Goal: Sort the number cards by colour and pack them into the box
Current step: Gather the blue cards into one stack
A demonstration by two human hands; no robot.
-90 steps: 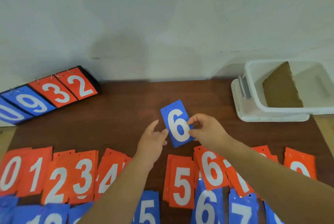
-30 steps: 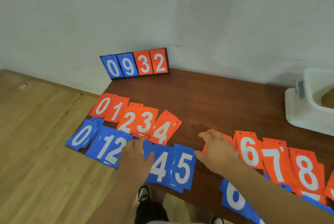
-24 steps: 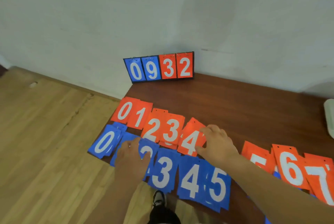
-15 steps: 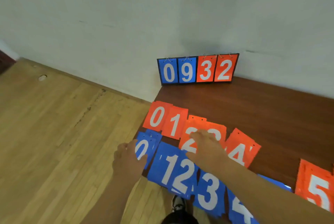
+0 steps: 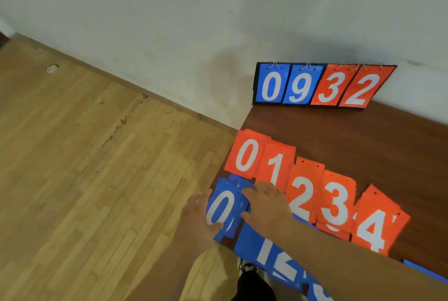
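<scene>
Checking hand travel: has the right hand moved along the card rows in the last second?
Yes. The right hand went leftward, from the blue 5 to the blue 0 card.

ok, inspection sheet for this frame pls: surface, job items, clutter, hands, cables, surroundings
Surface: dark wooden table, far part bare.
Job's things: orange cards 0 to 4 in an overlapping row; blue cards nearer, at the table edge; box not in view.
Clutter: flip scoreboard reading 0932 at the wall.
Hands: left hand at the blue 0 card; right hand flat on the cards.
Cables: nothing seen.
Surroundings: pale wall, wood floor.
</scene>
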